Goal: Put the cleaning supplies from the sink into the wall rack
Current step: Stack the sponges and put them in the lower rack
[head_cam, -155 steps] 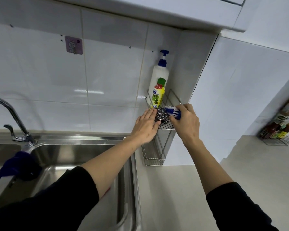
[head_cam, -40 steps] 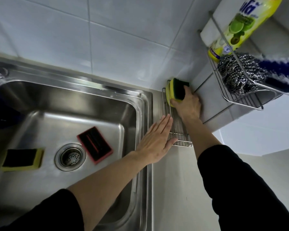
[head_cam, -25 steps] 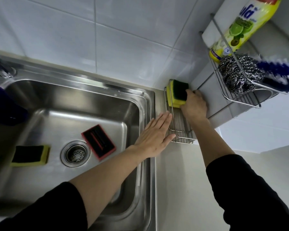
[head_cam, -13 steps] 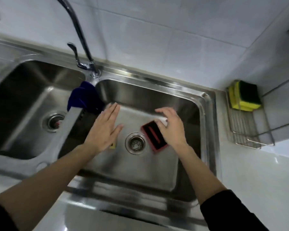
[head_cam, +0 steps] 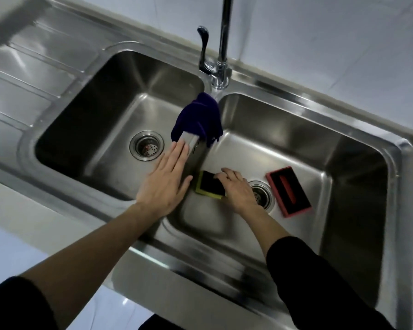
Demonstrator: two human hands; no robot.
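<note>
A yellow sponge with a dark scouring face [head_cam: 209, 185] lies on the floor of the right basin of the steel double sink [head_cam: 358, 148], close to the divider. My right hand [head_cam: 239, 190] is down in that basin, fingers curled over the sponge's right end and touching it. Spread flat with fingers apart, my left hand [head_cam: 167, 184] rests on the divider between the basins and holds nothing. A red and black sponge [head_cam: 289, 191] lies to the right of the drain [head_cam: 260, 195]. The wall rack is out of view.
A dark blue cloth [head_cam: 198, 120] hangs over the divider below the tap [head_cam: 221, 41]. The left basin [head_cam: 100, 110] has its own drain [head_cam: 146, 145]. A ribbed draining board [head_cam: 31, 67] lies at the far left.
My view swung left from the rack to the sink. My right hand left the sponge in the rack, passed over the red sponge and came down on the yellow one; my left hand settled on the divider.
</note>
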